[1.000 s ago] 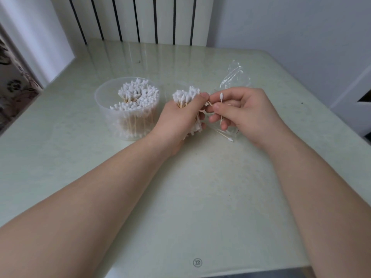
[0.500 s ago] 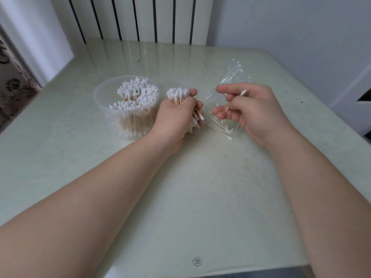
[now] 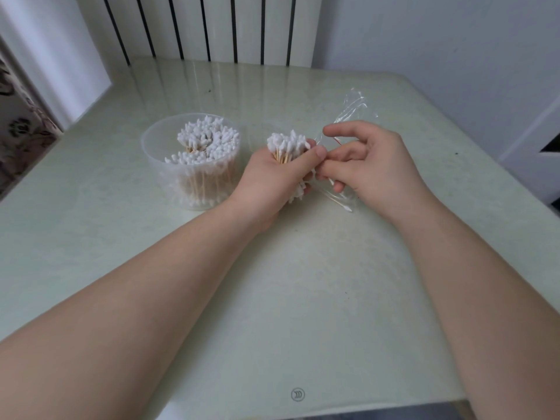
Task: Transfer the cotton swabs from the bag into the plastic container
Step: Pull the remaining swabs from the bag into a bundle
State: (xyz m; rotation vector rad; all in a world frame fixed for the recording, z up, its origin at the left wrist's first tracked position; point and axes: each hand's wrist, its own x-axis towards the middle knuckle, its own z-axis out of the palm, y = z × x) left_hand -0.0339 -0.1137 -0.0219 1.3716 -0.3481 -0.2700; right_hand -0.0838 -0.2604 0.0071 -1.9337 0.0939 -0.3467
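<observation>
Gripping a bundle of cotton swabs (image 3: 288, 145) upright, our left hand (image 3: 272, 180) sits at the centre of the frame, just right of the plastic container (image 3: 151, 147). That container, centre-left on the worktop (image 3: 303, 283), is already largely filled with packed swabs (image 3: 209, 140), cotton tips up, so we judge most of the transfer done. Our right hand (image 3: 375, 168), fingers curled, meets the left thumb over the clear bag (image 3: 356, 106), which lies crumpled toward the upper right. We cannot tell whether it pinches a swab, the film, or nothing. As we read it, the held bundle has yet to go into the container, and at least one stray swab (image 3: 344, 206) lies at the bag's near end, below the right hand.
</observation>
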